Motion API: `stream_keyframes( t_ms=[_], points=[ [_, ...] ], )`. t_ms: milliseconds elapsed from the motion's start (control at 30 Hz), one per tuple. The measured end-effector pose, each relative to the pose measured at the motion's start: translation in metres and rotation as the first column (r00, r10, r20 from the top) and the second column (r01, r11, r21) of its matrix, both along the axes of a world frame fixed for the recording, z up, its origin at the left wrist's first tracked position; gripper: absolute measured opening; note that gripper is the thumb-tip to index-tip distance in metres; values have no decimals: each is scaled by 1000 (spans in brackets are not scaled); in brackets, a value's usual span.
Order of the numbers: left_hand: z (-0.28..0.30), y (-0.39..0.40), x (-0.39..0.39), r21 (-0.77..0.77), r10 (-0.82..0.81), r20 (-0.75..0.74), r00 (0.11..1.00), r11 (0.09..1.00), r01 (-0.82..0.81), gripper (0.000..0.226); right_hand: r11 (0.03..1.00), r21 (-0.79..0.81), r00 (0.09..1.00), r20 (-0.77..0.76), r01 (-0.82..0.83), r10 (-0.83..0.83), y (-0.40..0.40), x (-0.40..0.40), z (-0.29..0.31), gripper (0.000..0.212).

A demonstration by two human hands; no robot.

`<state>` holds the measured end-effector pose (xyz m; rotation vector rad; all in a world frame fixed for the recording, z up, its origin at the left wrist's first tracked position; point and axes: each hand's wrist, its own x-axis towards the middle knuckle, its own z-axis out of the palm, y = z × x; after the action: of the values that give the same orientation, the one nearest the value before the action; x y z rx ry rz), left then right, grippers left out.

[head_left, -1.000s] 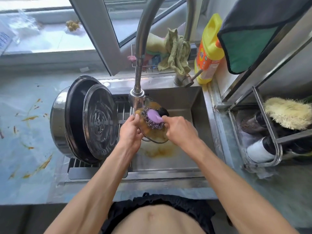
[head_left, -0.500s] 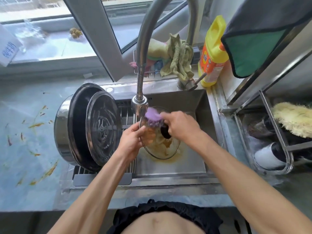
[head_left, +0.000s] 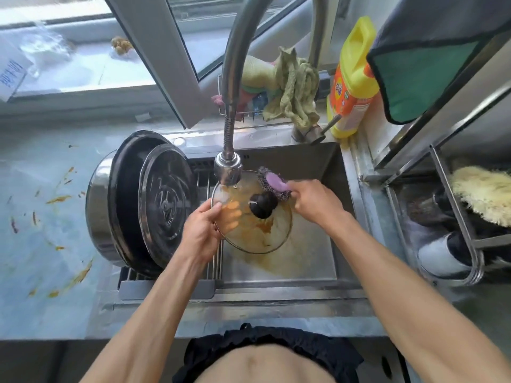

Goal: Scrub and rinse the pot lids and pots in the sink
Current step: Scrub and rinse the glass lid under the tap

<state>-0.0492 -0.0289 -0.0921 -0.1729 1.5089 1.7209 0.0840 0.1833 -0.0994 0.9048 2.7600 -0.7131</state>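
Step in hand: we are scrubbing the round clear glass pot lid with the black knob, which is streaked with orange-brown residue; we judge the scrub still unfinished.
Lid's place: held tilted over the steel sink basin, just below the chrome tap head.
Left hand: its grip is clamped on the lid's rim on the side away from the drying rack, fingers showing through the glass.
Right hand: its grip is closed round the purple-handled steel-wool scrubber, which presses on the lid just behind the knob.
Next move: we think the scrubber must work down over the stained glass nearest us, then a rinse under the tap.
Waiting: the large steel pot with the dark metal lid leaning in it, beside the tap head, looks undone.
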Motion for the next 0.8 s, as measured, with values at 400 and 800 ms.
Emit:
stream_keyframes(
  t_ms=[400,800],
  points=[
    [-15,15,20,-87,111,-25,994,990,-112,21,991,12,985,-108,-134,134,-81,9,6,46],
    [-17,-19,9,-41,179,150,972,984,-175,26,950,-152,962,8,272,-274,-10,0,-2,24]
  ],
)
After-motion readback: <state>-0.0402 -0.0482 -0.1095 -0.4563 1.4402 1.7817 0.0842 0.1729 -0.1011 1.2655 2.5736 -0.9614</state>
